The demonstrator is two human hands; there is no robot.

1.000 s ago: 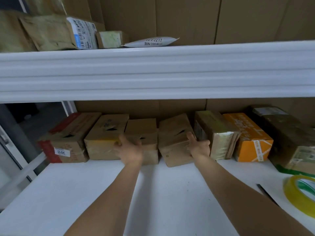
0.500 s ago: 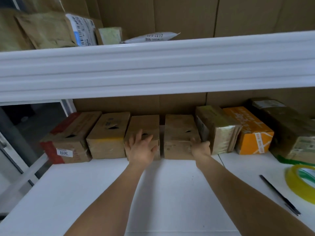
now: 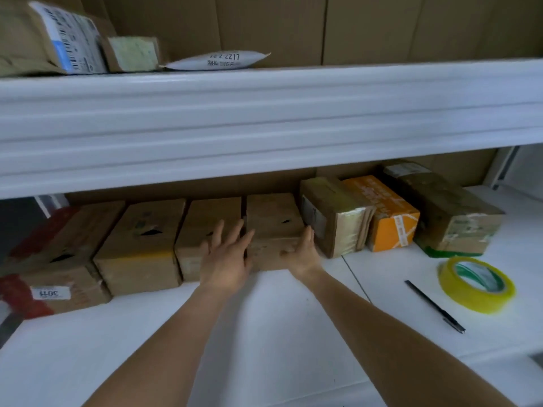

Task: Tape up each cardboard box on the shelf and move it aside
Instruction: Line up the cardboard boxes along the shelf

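Both hands are reached into the lower shelf, one on each side of a plain cardboard box in the back row. Left hand: fingers straight and spread, laid over the gap between that box and the brown box just left of it; nothing is gripped. Right hand: palm flat against the box's right front corner, fingers extended, thumb on the front face; no closed grip is seen. The box sits upright between the two hands, touching the shelf.

Further left of the left hand: a yellow-banded box, then a red-edged box with a white number label. Just right of the right hand: a tape-wrapped box, then an orange box and a larger taped box. Well to the right of the right hand, a yellow tape roll and a black pen lie on the shelf surface, apart from each other. On the upper shelf above the hands, parcels and a white mailer bag are seen.
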